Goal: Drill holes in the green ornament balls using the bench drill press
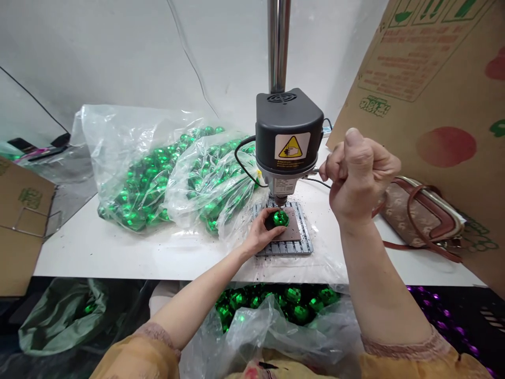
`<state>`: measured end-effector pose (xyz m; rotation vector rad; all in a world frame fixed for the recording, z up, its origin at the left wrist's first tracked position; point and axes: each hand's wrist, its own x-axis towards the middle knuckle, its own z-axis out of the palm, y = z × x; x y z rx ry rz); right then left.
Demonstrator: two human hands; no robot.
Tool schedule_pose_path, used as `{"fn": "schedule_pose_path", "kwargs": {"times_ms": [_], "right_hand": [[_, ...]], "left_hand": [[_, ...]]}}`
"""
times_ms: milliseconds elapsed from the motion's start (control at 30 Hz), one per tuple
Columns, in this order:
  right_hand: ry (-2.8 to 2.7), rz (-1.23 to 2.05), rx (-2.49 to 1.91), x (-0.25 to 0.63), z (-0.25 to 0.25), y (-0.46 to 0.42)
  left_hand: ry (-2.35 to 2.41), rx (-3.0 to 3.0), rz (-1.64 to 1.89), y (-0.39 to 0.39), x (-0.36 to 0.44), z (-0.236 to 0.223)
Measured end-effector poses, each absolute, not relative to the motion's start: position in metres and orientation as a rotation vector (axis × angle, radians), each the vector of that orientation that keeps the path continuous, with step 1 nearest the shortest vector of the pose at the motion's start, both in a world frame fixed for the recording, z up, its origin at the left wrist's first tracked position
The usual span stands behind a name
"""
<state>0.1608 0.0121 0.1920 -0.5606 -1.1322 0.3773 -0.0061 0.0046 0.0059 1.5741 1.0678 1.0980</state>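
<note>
My left hand (265, 230) grips a shiny green faceted ball (281, 218) between thumb and fingers. The ball rests on a brown board (290, 232) over the slotted grey base (306, 245) of a small bench drill press (289, 131). Directly above the ball is the drill chuck (280, 200), its bit at the ball's top. At the right side of the drill head, my right hand (357, 171) is closed around the feed lever (314, 172); most of the lever is hidden by the fingers.
Clear plastic bags (130, 158) of green balls lie left of the drill. Another open bag (272, 326) of them sits below the table edge. At right are a handbag (422, 216) and a big cardboard box (410, 95). A steel column (278, 47) rises behind the drill.
</note>
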Motion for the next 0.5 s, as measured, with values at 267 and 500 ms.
{"fn": "schedule_pose_path", "kwargs": {"times_ms": [267, 500], "right_hand": [[-1.066, 0.365, -0.382, 0.157, 0.182, 0.008], [-1.085, 0.315, -0.329, 0.156, 0.167, 0.003]], "left_hand": [[1.056, 1.557, 1.111, 0.005, -0.005, 0.005], [1.038, 1.542, 1.127, 0.004, -0.003, 0.007]]}}
